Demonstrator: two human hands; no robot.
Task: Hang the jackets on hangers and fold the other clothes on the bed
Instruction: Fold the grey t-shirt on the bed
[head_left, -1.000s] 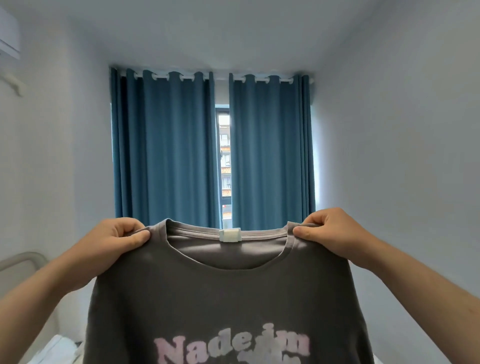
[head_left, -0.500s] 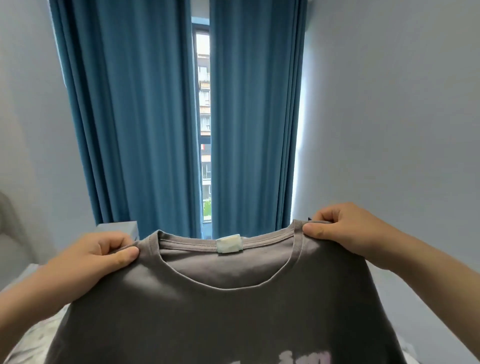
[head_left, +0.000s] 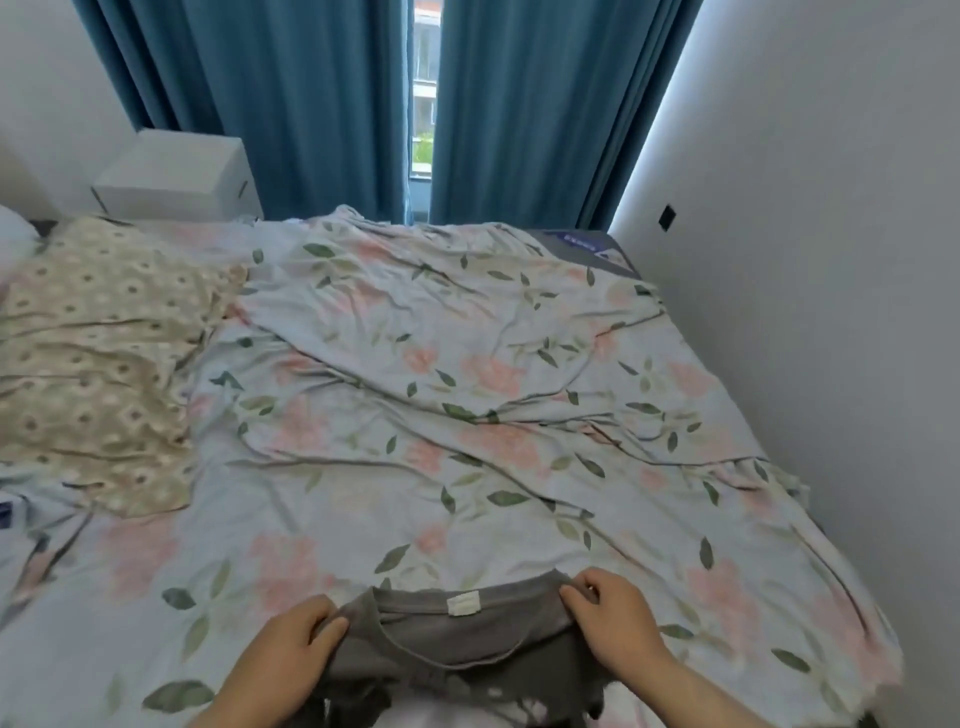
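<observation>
While left hand (head_left: 284, 656) and right hand (head_left: 615, 621) are pinching its shoulders, grey T-shirt (head_left: 457, 647) is lying at 6 o'clock on the bed (head_left: 467, 364) | step: laying out for folding | next: likely smoothing it flat.

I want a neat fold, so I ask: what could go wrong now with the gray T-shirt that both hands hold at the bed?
1. The floral sheet is full of wrinkles, so the gray T-shirt may not lie flat and could fold crooked.
2. The left hand and right hand grip only the shoulders; the lower part looks bunched at the near edge and may crease.
</observation>
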